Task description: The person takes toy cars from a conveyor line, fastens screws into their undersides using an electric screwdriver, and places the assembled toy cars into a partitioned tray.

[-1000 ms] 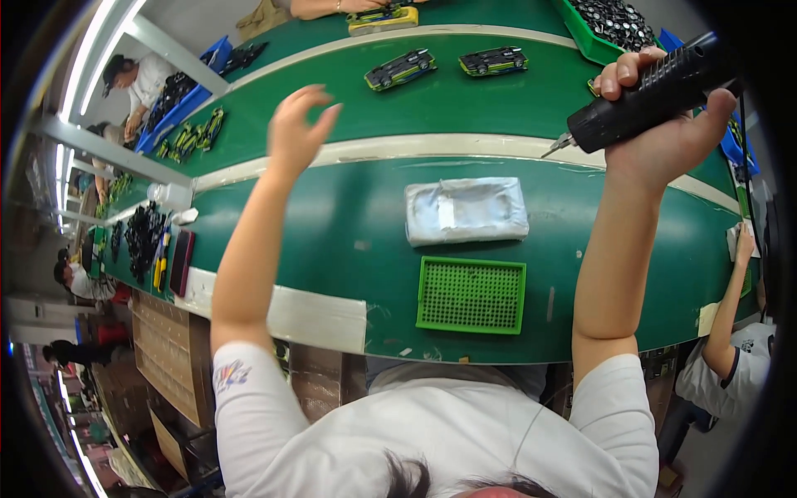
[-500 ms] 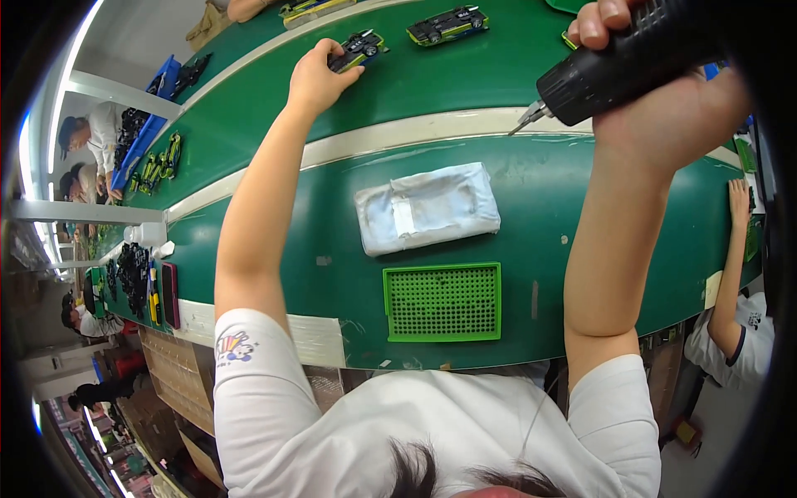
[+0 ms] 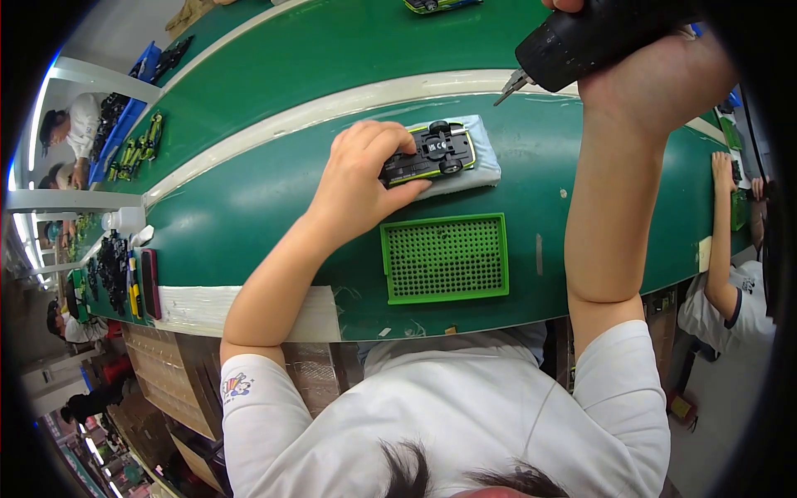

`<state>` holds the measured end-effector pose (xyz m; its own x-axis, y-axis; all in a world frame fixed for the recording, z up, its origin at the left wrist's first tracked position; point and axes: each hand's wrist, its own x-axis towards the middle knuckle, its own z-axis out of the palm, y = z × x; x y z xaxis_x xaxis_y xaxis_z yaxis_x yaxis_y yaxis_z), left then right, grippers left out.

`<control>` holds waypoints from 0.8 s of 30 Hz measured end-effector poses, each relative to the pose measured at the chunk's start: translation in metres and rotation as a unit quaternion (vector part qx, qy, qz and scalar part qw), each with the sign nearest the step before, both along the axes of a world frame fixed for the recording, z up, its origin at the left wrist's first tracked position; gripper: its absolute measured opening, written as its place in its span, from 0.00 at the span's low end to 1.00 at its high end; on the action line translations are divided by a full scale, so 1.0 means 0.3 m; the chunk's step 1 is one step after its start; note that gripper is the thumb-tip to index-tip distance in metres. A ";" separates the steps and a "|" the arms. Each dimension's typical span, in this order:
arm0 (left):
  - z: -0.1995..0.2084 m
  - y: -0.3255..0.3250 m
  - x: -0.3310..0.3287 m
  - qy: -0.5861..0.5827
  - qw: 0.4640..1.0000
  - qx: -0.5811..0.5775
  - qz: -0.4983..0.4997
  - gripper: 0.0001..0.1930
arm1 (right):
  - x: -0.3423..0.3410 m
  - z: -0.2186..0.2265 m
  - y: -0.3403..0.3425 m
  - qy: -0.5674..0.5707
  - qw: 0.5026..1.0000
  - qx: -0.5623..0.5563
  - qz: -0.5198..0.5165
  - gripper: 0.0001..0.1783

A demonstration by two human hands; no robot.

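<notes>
My left hand (image 3: 365,170) is closed around a toy car (image 3: 433,151), which lies wheels up with its black underside showing and a yellow-green edge. Beneath the car is a pale wrapped pad (image 3: 488,162), mostly covered by the car and my hand. At the upper right my right hand (image 3: 656,87) grips a black electric screwdriver (image 3: 573,46), its thin metal bit pointing down and left, well apart from the car. In front of the pad lies a green tray (image 3: 444,259) with a grid of small holes.
Another toy car (image 3: 440,5) rests on the far green strip, beyond a pale divider (image 3: 332,108). Several car parts (image 3: 137,153), a blue bin (image 3: 124,124) and a dark red phone-like object (image 3: 149,284) are on the left. A co-worker's arm (image 3: 721,216) reaches in at right.
My left hand has brought the toy car from the far strip back onto the pale pad. The screwdriver stays raised in my right hand. The whole view has shifted slightly.
</notes>
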<state>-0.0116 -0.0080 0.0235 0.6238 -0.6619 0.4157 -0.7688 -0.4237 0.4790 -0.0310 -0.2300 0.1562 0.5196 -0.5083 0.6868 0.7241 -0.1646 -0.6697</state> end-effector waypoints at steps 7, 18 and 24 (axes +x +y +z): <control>-0.031 0.011 0.026 -0.033 0.998 -0.043 -0.045 0.20 | -0.132 -0.125 0.014 0.025 0.958 -0.050 0.281 0.47; -0.086 0.018 0.029 -0.064 0.994 -0.082 -0.028 0.15 | -0.221 -0.333 0.220 0.066 0.904 -0.071 0.416 0.60; -0.080 0.021 0.019 -0.071 0.995 -0.072 -0.008 0.15 | -0.235 -0.355 0.258 0.079 0.891 -0.088 0.439 0.59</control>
